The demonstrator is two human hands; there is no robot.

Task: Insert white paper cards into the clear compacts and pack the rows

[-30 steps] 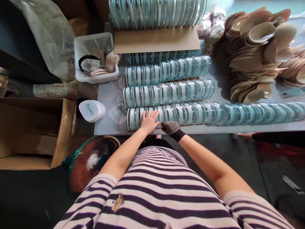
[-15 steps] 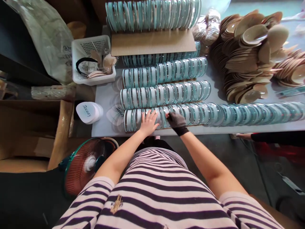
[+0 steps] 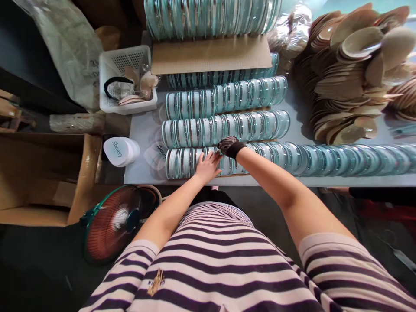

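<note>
My left hand (image 3: 208,168), bare, lies over the front row of clear teal-tinted round cases (image 3: 182,164), which stand on edge side by side with white bands between them. Its fingers are spread and touch the tops of the cases. My right hand (image 3: 227,146) wears a dark striped glove that leaves some fingertips bare. Curled inward, it sits at the back edge of the same row, just beyond the left fingertips. Whatever its fingers pinch is hidden. Close behind it runs a second row of cases (image 3: 191,132).
Beige cup-shaped pieces (image 3: 338,86) are piled at the right. A cardboard sheet (image 3: 211,54) lies across the back rows. A white basket (image 3: 143,106), a printed white stack (image 3: 118,151), an open carton (image 3: 79,182) and a fan (image 3: 110,225) are at the left.
My right hand has moved left and away from me, from the front row's middle to its back edge. My left hand has shifted slightly right along the row.
</note>
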